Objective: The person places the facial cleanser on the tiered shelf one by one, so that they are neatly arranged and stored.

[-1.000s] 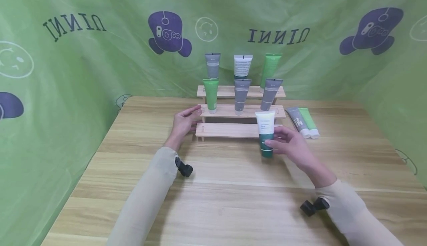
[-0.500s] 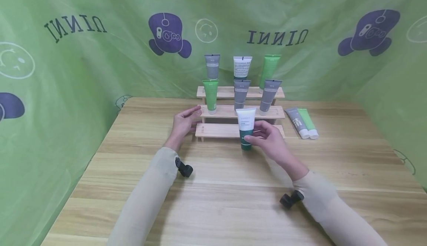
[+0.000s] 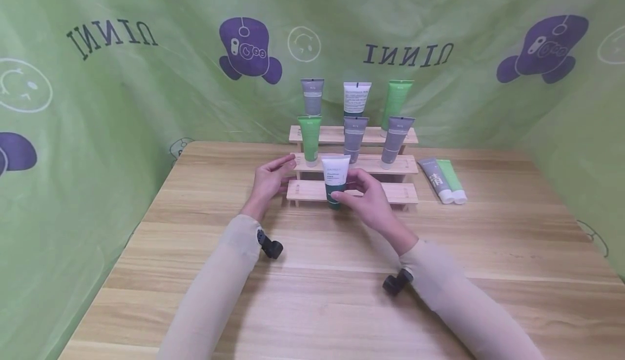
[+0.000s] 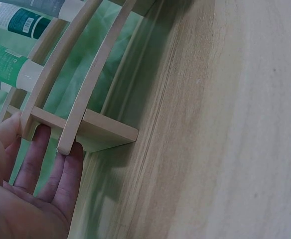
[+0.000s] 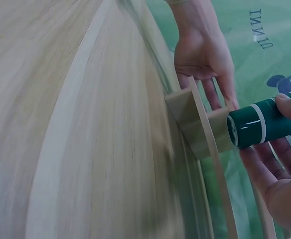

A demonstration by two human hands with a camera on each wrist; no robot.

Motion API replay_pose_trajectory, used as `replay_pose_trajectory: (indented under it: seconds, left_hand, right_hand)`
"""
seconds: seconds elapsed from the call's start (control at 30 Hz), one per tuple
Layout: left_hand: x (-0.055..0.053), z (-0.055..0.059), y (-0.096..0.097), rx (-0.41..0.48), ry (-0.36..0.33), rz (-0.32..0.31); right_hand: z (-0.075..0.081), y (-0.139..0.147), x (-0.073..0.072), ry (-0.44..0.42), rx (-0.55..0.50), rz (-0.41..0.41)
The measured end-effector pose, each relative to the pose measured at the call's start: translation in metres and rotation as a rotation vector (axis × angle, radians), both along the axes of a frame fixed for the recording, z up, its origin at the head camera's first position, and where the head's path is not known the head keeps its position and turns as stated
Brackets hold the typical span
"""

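My right hand pinches a white and dark green squeeze tube, thumb on its front, green cap down. The tube is in front of the lowest tier of a wooden display rack, left of its middle; the right wrist view shows the green end close to that tier. My left hand holds the rack's left end. In the left wrist view, the left thumb lies against the middle tier and fingers touch the lowest plank.
On the middle tier stand a green tube and two grey tubes. The top tier bears a grey tube, a white one and a green one. Right of the rack, a grey tube and a green tube lie flat.
My right hand has carried the white and green tube leftward and slightly away from me, from the rack's right end to left of its middle. The left hand has stayed in place.
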State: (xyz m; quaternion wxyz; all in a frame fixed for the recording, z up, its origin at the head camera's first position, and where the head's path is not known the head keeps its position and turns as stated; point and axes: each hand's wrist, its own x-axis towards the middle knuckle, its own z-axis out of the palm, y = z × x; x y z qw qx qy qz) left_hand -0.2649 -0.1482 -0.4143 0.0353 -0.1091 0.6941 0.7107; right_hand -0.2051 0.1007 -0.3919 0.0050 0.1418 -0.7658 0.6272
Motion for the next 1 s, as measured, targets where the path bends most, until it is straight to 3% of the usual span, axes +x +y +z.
replay_pose_trajectory:
  seconds: [0.47,1.0]
  left_hand:
    - [0.0,0.0,0.0,0.027,0.0,-0.001]
    - [0.0,-0.001,-0.001,-0.005,0.005,-0.005]
  right_hand:
    - [-0.006,-0.037,-0.015,0.022,-0.101,-0.001]
    - [-0.011,-0.058,-0.026,0.012,-0.109,-0.017]
